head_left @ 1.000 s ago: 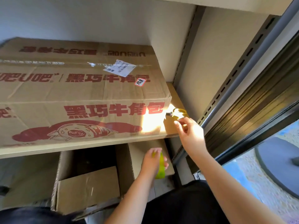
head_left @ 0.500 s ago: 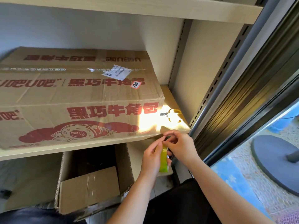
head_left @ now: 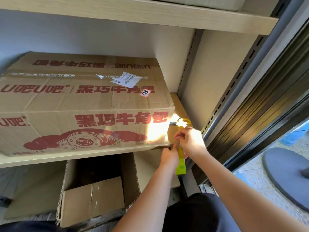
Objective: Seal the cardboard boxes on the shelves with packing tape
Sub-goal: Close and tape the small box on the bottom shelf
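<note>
A large closed cardboard box (head_left: 87, 104) with red print lies on the middle shelf (head_left: 80, 155), its top seam taped. Below it an open cardboard box (head_left: 93, 200) stands with its flaps up. My left hand (head_left: 169, 157) grips a yellow-green roll of packing tape (head_left: 181, 164) just under the shelf's right front corner. My right hand (head_left: 189, 141) is at the top of the roll, fingers pinched on the tape's end. Yellow-handled scissors (head_left: 183, 122) lie on the shelf right of the big box.
An upper shelf (head_left: 133, 12) runs overhead. A slotted metal upright (head_left: 234, 84) and a dark window frame (head_left: 267, 104) close the right side. Through the glass lies a round grey base (head_left: 287, 174) on the floor. My dark-clothed lap fills the bottom.
My right hand left the scissors on the shelf and came down to the tape roll. Both hands and the roll rose to the shelf's front edge. The camera tilted upward.
</note>
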Action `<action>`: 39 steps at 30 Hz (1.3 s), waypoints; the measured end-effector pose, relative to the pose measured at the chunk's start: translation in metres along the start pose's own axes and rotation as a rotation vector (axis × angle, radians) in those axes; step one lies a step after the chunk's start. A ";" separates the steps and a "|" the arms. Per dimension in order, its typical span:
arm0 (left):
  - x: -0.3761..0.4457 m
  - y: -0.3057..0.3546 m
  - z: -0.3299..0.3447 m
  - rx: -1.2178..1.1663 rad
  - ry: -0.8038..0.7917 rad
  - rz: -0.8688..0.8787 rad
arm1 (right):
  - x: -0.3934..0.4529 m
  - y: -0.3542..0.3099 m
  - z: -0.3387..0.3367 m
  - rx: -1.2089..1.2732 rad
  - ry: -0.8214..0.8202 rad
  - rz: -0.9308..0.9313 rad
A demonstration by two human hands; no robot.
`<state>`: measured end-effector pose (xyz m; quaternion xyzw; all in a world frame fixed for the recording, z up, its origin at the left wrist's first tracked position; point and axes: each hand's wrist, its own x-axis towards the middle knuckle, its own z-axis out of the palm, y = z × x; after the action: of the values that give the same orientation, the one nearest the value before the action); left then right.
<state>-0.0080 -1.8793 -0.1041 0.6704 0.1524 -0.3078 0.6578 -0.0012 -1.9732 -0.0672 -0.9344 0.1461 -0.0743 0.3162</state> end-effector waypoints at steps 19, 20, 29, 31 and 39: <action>-0.064 -0.063 -0.137 1.008 0.380 0.512 | -0.109 -0.054 0.065 -0.331 -0.051 -0.166; -0.060 -0.068 -0.155 1.054 0.423 0.389 | -0.120 -0.063 0.085 -0.345 -0.226 -0.255; 0.013 -0.123 -0.290 1.453 0.092 0.107 | -0.091 -0.073 0.227 -0.527 -0.715 -0.517; 0.015 -0.117 -0.300 1.417 0.056 0.191 | -0.087 -0.078 0.238 -0.613 -0.737 -0.574; -0.030 -0.092 -0.296 1.384 0.174 0.536 | -0.089 -0.130 0.223 -0.803 -0.730 -0.703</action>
<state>-0.0242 -1.5758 -0.1741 0.9673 -0.1934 -0.1081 0.1235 -0.0045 -1.7196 -0.1673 -0.9373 -0.2690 0.2096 -0.0718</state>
